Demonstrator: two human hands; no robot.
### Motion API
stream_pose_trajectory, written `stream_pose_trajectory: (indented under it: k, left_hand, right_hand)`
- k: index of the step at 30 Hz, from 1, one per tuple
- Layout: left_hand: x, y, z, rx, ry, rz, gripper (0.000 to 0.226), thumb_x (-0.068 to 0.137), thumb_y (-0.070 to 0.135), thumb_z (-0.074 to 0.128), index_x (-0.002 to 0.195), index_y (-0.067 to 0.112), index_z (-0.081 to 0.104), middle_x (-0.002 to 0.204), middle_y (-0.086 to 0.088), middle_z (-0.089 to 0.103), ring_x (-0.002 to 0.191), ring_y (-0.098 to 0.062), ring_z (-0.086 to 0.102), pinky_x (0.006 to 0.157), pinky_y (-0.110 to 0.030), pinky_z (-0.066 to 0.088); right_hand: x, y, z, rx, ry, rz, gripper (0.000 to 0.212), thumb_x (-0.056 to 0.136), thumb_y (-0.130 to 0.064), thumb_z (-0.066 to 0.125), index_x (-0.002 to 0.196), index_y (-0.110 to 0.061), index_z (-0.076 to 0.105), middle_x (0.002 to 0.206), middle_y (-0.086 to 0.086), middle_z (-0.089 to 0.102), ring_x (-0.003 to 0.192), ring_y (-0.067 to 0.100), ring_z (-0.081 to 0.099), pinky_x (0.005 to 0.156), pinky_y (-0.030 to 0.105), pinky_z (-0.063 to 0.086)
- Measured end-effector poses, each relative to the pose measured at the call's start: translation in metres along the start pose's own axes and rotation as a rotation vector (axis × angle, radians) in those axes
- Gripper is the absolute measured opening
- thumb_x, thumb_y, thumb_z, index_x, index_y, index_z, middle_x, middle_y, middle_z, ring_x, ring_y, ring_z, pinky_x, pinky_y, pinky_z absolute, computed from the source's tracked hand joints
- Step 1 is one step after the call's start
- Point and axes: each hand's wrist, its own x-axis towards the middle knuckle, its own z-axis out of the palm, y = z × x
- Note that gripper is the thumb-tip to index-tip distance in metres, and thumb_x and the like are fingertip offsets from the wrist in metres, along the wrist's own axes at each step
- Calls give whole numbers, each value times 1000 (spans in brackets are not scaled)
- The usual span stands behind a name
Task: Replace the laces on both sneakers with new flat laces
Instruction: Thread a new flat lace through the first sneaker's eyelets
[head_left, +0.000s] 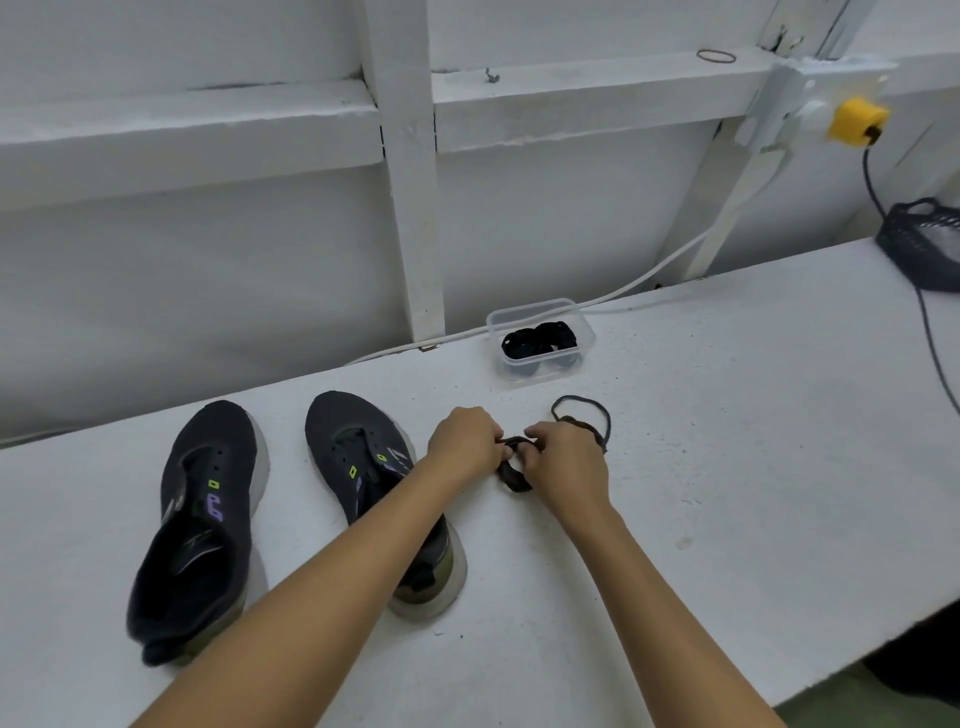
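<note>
Pinching one dark lace (514, 470) between them, left hand (465, 441) and right hand (566, 462), beside unlaced sneakers (358, 467).

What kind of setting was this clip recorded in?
Probably a utility room or shed workbench, not a shop: a rough white-painted bench stands against a white-painted framed wall, with a yellow plug and cable at the right. Two unlaced sneakers sit on the bench.

Two sneakers (291, 509) left on the bench (727, 467), lace bundle (514, 467) right, container (540, 338) behind.
</note>
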Motion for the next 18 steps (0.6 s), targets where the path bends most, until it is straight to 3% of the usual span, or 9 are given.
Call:
stream_pose_trajectory:
  k: [2, 4, 6, 10, 13, 16, 18]
  left_hand:
    - [-2, -2, -5, 28, -18, 20, 29, 96, 31, 63, 90, 3, 66, 102, -15, 67, 91, -24, 56, 72, -29, 40]
    - [-8, -8, -15, 7, 2, 49, 38, 98, 37, 60, 124, 8, 65, 130, -11, 63, 114, -23, 57, 90, -30, 43]
    - [-24, -17, -28, -37, 83, 85, 50, 100, 39, 57, 144, 17, 53, 136, -3, 59, 122, -20, 55, 97, -28, 39]
    - [-70, -43, -40, -76, 347, 176, 39, 100, 39, 57, 135, 23, 62, 122, 5, 64, 105, -10, 59, 93, -27, 44]
    - [-111, -70, -43, -134, 583, 172, 35, 99, 33, 59, 131, 22, 65, 121, 6, 64, 109, -11, 57, 94, -23, 40]
    - [-152, -104, -42, -116, 790, 56, 39, 95, 30, 65, 131, 15, 65, 127, 2, 62, 120, -18, 52, 99, -26, 38]
    - [-176, -126, -39, -73, 853, -87, 52, 91, 37, 69, 137, 16, 60, 138, 2, 56, 130, -19, 45, 103, -31, 37]
  right_hand:
    - [-2, 0, -2, -10, 24, -28, 31, 95, -21, 63, 124, -17, 71, 114, 4, 72, 109, 23, 65, 80, 35, 53]
    - [-6, -1, -5, -5, 74, -78, 31, 95, -21, 63, 124, -17, 71, 113, 6, 71, 110, 25, 62, 79, 37, 52]
    - [-14, -5, -8, 30, 131, -143, 31, 95, -21, 62, 125, -17, 71, 116, 7, 70, 112, 27, 59, 83, 38, 51]
    - [-37, -28, -8, 259, 160, -308, 27, 96, -20, 65, 122, -16, 72, 115, 0, 72, 100, 15, 64, 90, 33, 52]
    - [-57, -50, -6, 379, 99, -438, 25, 96, -25, 68, 119, -19, 73, 115, -10, 72, 105, 5, 63, 91, 34, 54]
    - [-76, -67, -2, 451, -36, -560, 28, 94, -37, 70, 120, -26, 71, 120, -22, 66, 117, -4, 57, 97, 23, 50]
    - [-85, -72, 2, 438, -170, -578, 44, 89, -48, 71, 129, -33, 65, 133, -24, 57, 127, -13, 46, 102, 13, 39]
